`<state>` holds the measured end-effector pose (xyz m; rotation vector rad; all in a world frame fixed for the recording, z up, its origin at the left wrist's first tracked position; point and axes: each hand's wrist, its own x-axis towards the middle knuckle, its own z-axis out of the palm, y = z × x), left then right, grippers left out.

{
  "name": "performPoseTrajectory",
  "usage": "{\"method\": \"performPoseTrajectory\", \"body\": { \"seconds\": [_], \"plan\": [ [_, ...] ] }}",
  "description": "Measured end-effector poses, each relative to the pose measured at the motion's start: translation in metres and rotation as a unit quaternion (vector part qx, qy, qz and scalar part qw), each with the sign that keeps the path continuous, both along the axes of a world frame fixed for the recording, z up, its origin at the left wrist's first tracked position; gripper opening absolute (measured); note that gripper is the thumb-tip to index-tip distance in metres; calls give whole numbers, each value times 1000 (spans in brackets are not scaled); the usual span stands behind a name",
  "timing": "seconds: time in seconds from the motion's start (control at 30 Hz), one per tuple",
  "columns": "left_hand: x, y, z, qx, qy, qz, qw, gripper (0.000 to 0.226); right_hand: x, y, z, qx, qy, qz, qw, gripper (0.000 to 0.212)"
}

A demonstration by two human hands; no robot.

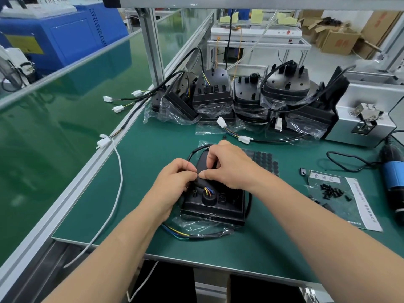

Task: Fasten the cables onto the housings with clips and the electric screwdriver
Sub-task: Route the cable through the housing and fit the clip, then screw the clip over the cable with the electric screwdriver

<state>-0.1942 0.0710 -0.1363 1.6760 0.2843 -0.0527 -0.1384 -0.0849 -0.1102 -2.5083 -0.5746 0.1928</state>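
Both hands meet over black housing (pixel 220 207) lying on green mat (pixel 148 162) at near centre, on a clear plastic bag (pixel 182 223); left hand (pixel 175 180) fingers curled, tips clamped on black cable (pixel 193 152) at housing's top; right hand (pixel 229 167) thumb and forefinger pinch same cable, touching left fingertips; cannot tell if a clip sits between them; coloured wires (pixel 207 190) enter round port on housing; cable loops behind right hand; electric screwdriver (pixel 391 182) lies far right, untouched; black screws (pixel 331 190) on paper near it; row of bagged housings (pixel 247 95) at back; grey feeder box (pixel 367 121) right rear
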Motion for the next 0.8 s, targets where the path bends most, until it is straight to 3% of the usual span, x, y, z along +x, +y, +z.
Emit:
{"method": "performPoseTrajectory", "body": {
  "seconds": [0.03, 0.1, 0.2, 0.27, 0.4, 0.67, 0.73, 0.8],
  "plan": [
    [-6, -1, 2, 17, -15, -5, 1000, 6, -1, -2, -1, 25, -3, -3, 1000, 26],
    [-16, -3, 4, 57, -35, -33, 997, 28, -3, -11, -1, 108, -30, -46, 993, 22],
    [-18, -3, 7, 65, -93, -25, 993, 12, -3, -35, 2, 172, -103, -134, 971, 14],
    [-14, 0, 11, 76, -135, -32, 987, 25, -4, -61, 5, 156, -87, -147, 973, 10],
    [0, 3, 20, -46, -113, -128, 984, 52, -10, -128, 9, 88, -53, -163, 981, 11],
    [13, -20, 34, 67, -110, -299, 945, 21, -27, -183, -3, -68, 38, -143, 987, 10],
    [12, -26, 27, 79, -106, -268, 954, 24, -27, -179, -7, -68, 37, -150, 986, 5],
    [11, -29, 19, 54, -110, -201, 972, 32, -25, -173, -11, -52, 44, -166, 984, 13]
  ]
}}
